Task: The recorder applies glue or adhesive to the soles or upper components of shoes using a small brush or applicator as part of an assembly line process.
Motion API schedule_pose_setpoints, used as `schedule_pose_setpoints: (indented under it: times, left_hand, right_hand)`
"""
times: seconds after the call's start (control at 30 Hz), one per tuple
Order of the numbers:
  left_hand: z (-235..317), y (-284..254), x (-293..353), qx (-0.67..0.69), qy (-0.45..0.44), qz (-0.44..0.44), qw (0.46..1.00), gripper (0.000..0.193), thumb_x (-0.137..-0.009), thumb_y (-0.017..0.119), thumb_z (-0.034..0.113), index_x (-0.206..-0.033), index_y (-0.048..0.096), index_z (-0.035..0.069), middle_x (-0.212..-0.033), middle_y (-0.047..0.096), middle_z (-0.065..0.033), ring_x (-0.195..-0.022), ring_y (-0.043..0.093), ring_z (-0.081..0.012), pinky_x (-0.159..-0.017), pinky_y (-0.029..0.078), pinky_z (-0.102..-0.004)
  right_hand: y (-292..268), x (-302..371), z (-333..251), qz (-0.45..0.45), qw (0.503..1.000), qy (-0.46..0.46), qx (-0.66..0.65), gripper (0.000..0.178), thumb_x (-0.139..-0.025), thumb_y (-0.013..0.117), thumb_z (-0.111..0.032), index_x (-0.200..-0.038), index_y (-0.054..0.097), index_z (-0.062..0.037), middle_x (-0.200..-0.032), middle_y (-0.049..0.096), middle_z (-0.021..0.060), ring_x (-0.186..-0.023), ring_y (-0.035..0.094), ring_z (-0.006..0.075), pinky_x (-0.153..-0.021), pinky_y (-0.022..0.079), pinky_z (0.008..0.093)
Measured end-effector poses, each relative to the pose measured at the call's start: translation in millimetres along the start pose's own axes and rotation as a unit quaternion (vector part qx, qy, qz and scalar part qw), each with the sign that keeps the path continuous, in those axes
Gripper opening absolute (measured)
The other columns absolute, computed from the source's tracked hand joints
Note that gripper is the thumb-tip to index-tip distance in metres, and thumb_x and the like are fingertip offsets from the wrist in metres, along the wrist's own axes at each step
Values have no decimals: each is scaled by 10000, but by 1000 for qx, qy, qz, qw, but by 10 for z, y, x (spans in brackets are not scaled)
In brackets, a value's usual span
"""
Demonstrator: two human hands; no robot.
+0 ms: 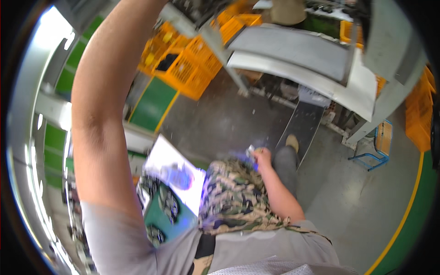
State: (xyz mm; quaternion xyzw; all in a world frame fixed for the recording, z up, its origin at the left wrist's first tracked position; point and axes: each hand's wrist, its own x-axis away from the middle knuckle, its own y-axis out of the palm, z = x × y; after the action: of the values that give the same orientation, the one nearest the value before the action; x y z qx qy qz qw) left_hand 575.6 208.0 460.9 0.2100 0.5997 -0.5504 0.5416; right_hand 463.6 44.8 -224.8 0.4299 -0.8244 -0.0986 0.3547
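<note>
While the left arm (105, 68) is raised: the limb is stretched toward the far left, and the left hand is cut off by the upper edge, so whether it is open or closed cannot be told.

Right hand (263, 158): held low, just beyond the far right part of the camouflage apron (236, 195), with its fingers curled around a small shiny thing.

Small shiny thing (250, 150): gripped in the right hand and seen at its left side; its exact kind is blurred.

White panel (159, 147): placed to the left of the apron and brightly lit; a blue rounded thing (180, 178), smeared by blur, is seen on it.

Green counter (182, 225): set nearer than the white panel, on the left; dark glossy parts (168, 205) are laid on it.

Far counter (293, 50): topped in grey, edged in white, and placed across the far right.

Yellow-orange crates (190, 68): grouped at the far left, some stacked; orange crates (418, 114) are also seen at the far right.

Stool (384, 140): blue-framed, tan-seated, and stood on the grey floor (348, 197) to the right.

Dark board (300, 126): laid on the floor beyond the right hand; a tan shoe (292, 143) is seen at its near part.
</note>
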Motion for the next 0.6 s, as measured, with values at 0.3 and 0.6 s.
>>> schedule_pose_setpoints:
  times: [0.3, 0.6]
  left_hand:
    - [-1410, -1715, 4989, 51, -178, -341, 922, 544, -746, 791, 227, -1215, 610, 20, -1180, 647, -173, -1054, 653, -316, -923, 516, -390]
    - [-1823, -4398, 9161, -262, -755, -282, 531, 866, -649, 819, 502, -1334, 568, 37, -1306, 612, -175, -1192, 601, -296, -1028, 463, -374]
  right_hand:
    - [-139, -271, 50, -11, 998, 57, -30, 139, -879, 689, -155, -979, 609, -101, -786, 627, 50, -634, 606, 175, -500, 449, 308]
    - [-212, -294, 24, -31, 989, 140, 39, 146, -901, 677, -250, -997, 636, -147, -889, 663, 3, -792, 636, 186, -677, 444, 371]
